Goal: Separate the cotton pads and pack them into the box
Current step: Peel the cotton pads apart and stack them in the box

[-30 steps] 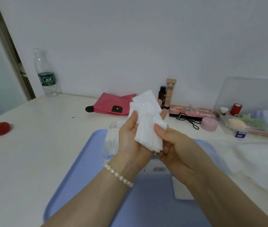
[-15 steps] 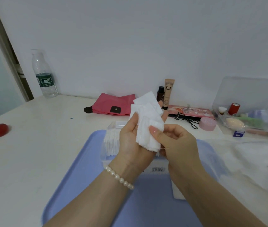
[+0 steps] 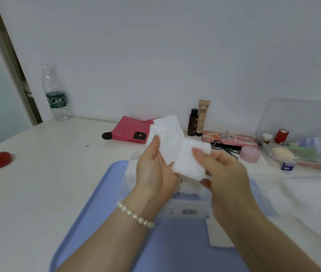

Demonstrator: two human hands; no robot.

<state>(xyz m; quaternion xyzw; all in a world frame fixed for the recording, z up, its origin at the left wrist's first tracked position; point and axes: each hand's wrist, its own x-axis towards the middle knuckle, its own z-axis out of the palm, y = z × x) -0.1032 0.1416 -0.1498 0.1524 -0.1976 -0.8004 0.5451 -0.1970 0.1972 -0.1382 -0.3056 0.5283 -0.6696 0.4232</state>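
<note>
Held up over a blue tray [image 3: 89, 213], the left hand [image 3: 153, 171] grips a fanned stack of cotton pads [image 3: 167, 138], thumb pressed on the front of the stack and fingers hidden behind it. The right hand [image 3: 226, 173] pinches one pad [image 3: 189, 163] by its upper right corner, thumb on the near face, and this pad sits lower and to the right of the rest, overlapping the stack at its left edge, so it looks partly peeled away (whether it has fully come free cannot be told). Below the hands stands the clear box [image 3: 185, 209] with a barcode label on its front wall, and rows of white pads [image 3: 134, 173] are already standing on edge inside it, showing to the left of and under the left wrist. That suggests the packing is well under way. The handful in the left hand has yet to be split and put in. Another white pad [image 3: 218, 236] lies flat on the tray just right of the box, not yet packed. More white material [image 3: 300, 193] lies on the worktop [image 3: 38, 183] to the right, too blurred to say whether it is further pads. How full the box is cannot be judged, as the hands cover most of it.
</note>
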